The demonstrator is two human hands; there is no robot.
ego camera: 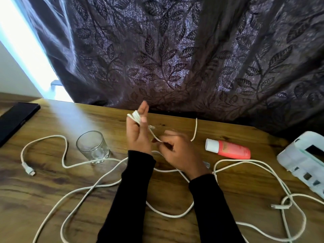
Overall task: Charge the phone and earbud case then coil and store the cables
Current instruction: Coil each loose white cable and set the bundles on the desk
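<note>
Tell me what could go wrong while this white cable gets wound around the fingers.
1. The slack of the white cable runs past the base of the empty glass; pulling it in might tip or drag the glass.
2. Loose loops cross each other near the power strip, so they could knot as the right hand feeds cable to the left hand.
3. The few turns around the left hand's fingers look loose and could slip off.

Wood table (52, 186): glass (93, 146), phone (15, 120), cables (84, 190), tube (228, 149), power strip (305, 163).
</note>
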